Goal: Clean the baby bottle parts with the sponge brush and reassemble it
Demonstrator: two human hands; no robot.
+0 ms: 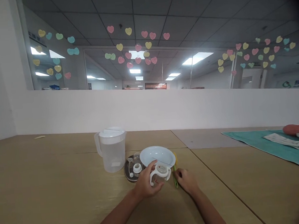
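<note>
Nearest, two bare forearms come up from the near edge of the wooden table point(41, 191) and meet just short of a cluster of small things. The left hand point(144, 183) is curled around a clear baby bottle with white handles point(160, 173), fingers closed on its top and side, holding it upright. The right hand point(186, 180) lies just right of it, fingers loosely bent with their tips touching or nearly touching a thin green brush point(175, 177) — whether it actually grips it I cannot tell. The brush lies flat with its long axis running near to far, between the two hands and closer to the right one. Just beyond the bottle sits a pale blue bowl point(157, 155), and left of that a dark round lid point(131, 168) with small bottle parts on it. Farther left stands a clear lidded pitcher point(112, 149). The table has open room near and left; to the far right lies a teal mat point(259, 141), well apart.
</note>
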